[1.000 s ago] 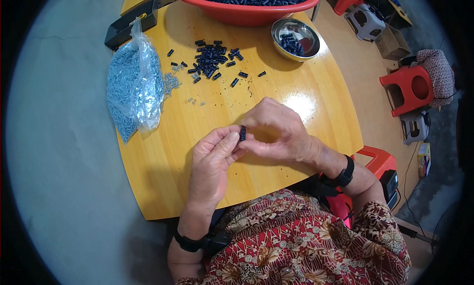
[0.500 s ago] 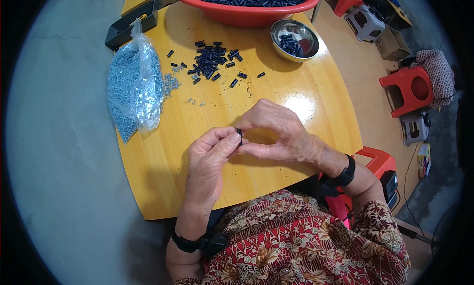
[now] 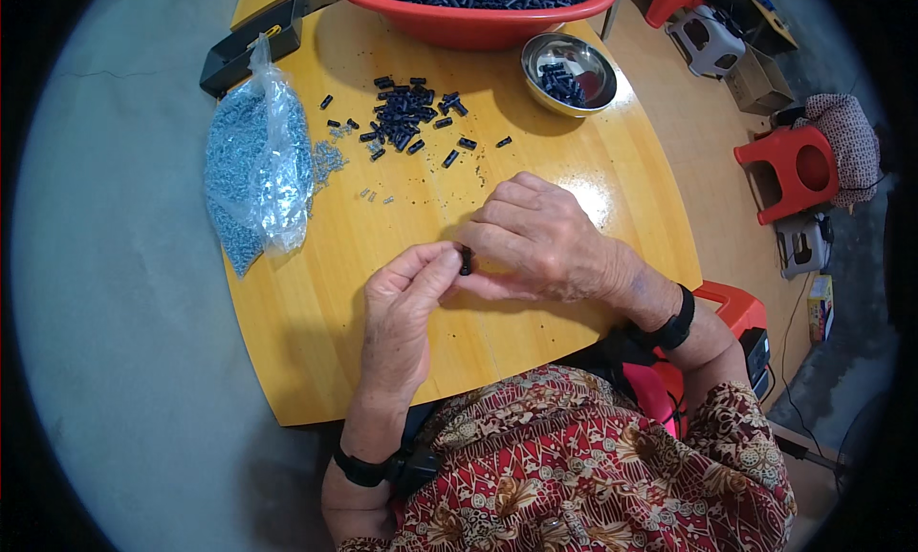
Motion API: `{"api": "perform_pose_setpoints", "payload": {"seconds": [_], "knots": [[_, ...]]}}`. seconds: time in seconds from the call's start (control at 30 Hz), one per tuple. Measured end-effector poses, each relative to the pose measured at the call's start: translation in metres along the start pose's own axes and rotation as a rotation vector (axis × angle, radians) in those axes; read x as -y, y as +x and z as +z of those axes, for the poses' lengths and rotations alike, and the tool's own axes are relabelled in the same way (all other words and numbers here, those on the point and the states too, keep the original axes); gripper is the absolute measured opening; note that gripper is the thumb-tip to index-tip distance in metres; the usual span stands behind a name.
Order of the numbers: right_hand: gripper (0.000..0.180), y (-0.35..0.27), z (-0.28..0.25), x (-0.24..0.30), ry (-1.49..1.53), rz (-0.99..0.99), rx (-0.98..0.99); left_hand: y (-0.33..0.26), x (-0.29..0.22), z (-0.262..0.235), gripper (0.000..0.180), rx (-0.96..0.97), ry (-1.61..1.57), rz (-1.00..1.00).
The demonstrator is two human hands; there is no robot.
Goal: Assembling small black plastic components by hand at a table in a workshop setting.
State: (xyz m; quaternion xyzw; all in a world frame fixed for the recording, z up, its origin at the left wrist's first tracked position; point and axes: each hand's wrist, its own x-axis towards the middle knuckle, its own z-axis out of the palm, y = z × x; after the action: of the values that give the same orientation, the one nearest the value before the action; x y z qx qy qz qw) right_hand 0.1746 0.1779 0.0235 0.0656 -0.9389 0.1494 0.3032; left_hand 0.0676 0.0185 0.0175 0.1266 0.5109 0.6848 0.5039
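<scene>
My left hand (image 3: 402,313) and my right hand (image 3: 540,237) meet over the yellow wooden table (image 3: 316,313), both pinching one small black plastic piece (image 3: 466,260) between their fingertips. A loose pile of the same black pieces (image 3: 406,112) lies farther back on the table. To its left rests a clear plastic bag (image 3: 258,170) full of small blue-grey parts, with a few spilled beside it.
A red basin (image 3: 478,21) heaped with black pieces stands at the table's far edge. A small steel bowl (image 3: 569,69) holding some sits to its right. A black device (image 3: 249,55) lies at the far left corner. Red stools (image 3: 798,170) stand on the floor, right.
Both hands stay together on the small black piece with only slight finger movement; nothing else on the table has shifted.
</scene>
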Motion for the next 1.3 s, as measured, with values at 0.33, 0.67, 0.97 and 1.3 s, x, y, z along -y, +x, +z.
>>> {"api": "perform_pose_setpoints", "payload": {"seconds": [0.33,0.67,0.97,1.3], "knots": [[0.031,-0.001,0.001,-0.001,0.038,0.024,-0.016,-0.003,-0.006,-0.002,0.021,0.097,0.059,-0.052],[0.027,-0.003,0.002,0.004,0.061,-0.003,0.007,-0.004,-0.002,-0.003,0.019,0.13,0.147,-0.011],[0.027,0.005,-0.008,0.003,-0.019,0.01,0.122,-0.003,-0.007,0.0,0.02,0.146,0.202,0.015],[0.029,0.003,-0.009,-0.005,0.008,-0.046,0.122,-0.003,-0.003,0.002,0.021,0.14,0.207,0.001]]}}
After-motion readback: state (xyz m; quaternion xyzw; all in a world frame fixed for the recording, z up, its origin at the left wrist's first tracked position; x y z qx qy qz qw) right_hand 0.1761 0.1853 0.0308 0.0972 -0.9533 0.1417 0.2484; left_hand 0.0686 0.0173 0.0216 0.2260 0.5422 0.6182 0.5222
